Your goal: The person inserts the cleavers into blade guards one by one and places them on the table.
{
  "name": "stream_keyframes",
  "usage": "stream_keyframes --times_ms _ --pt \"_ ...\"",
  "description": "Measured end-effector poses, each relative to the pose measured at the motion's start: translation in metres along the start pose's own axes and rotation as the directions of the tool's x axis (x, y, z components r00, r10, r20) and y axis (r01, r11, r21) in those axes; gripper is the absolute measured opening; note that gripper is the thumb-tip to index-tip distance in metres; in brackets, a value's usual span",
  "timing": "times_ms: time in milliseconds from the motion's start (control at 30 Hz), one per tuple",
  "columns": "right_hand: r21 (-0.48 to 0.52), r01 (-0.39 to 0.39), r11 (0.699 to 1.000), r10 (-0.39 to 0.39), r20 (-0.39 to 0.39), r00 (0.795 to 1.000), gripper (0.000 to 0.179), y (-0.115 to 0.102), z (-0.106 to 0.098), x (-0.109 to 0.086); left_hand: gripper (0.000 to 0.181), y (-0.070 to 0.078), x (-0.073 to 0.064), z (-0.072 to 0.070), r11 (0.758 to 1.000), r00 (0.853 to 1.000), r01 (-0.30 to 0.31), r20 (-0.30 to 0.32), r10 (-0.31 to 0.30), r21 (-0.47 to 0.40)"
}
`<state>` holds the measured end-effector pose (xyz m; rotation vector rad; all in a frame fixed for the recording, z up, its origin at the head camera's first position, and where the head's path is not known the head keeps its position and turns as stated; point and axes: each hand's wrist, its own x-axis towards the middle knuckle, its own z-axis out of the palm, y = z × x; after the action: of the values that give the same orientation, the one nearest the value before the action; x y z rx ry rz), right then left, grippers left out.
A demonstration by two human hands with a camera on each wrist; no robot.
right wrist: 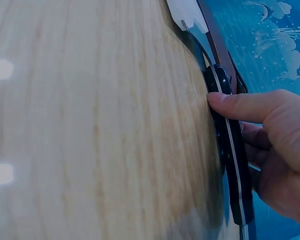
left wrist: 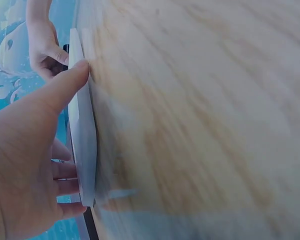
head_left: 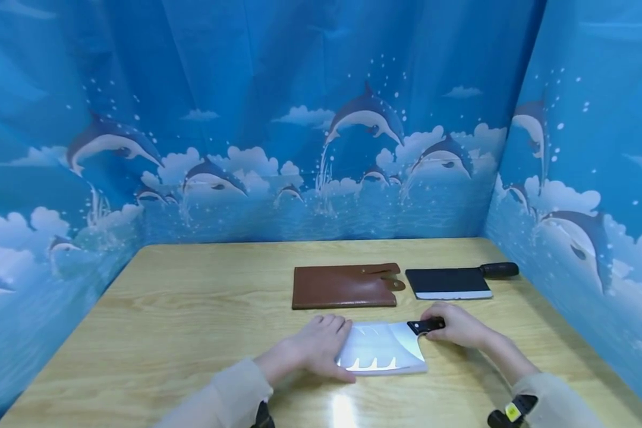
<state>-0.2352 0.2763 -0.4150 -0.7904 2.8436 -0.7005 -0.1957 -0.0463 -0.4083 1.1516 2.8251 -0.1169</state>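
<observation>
On or just above wood table [head_left: 192,309], nearer than brown sheath [head_left: 334,288], find cleaver [head_left: 385,348]: likely heavy, stiff, slick, sharp. With left hand [head_left: 323,346], gripping blade [head_left: 380,339] end; with right hand [head_left: 456,324], pinching black handle [head_left: 422,326]. Best taken there.

Displaying no readable text, brands or numbers; including a yellow label [head_left: 512,411] on black wristband [head_left: 526,403], too small for reading.

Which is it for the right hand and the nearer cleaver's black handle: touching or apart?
Touching. The right wrist view shows the right hand gripping the black handle, its thumb against one side.
</observation>
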Motion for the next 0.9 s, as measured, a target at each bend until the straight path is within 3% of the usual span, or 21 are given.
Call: stream_keyframes --times_ms 133,233,367,433,700,900 --pt "0.046 -0.008 0.999 0.009 -0.028 1.0 0.031 0.008 -0.007 -0.003 0.104 -0.005 -0.002 0.0 1.0 0.999 0.012 -0.032 -0.013 -0.021" --pt "0.067 -0.015 0.998 0.024 -0.133 0.991 0.033 0.018 -0.018 -0.007 0.1 -0.015 -0.002 -0.002 0.998 0.994 0.056 -0.096 -0.06 -0.041" --pt "0.007 -0.023 1.0 0.024 -0.311 0.95 0.033 0.035 -0.035 -0.014 0.096 -0.035 -0.001 -0.01 0.986 0.977 0.14 -0.149 -0.153 -0.095" --pt "-0.028 -0.052 0.998 0.038 -0.362 0.931 0.035 0.043 -0.045 -0.016 0.097 -0.045 -0.001 -0.016 0.976 0.97 0.173 -0.151 -0.192 -0.131" --pt "0.021 -0.227 0.974 0.222 -0.324 0.92 0.055 0.076 -0.075 -0.022 0.103 -0.081 0.012 -0.024 0.938 0.942 0.272 -0.141 -0.305 -0.217" --pt "-0.018 -0.277 0.961 0.258 -0.314 0.914 0.056 0.098 -0.088 -0.014 0.111 -0.098 0.027 -0.023 0.896 0.915 0.385 -0.04 -0.402 -0.22"
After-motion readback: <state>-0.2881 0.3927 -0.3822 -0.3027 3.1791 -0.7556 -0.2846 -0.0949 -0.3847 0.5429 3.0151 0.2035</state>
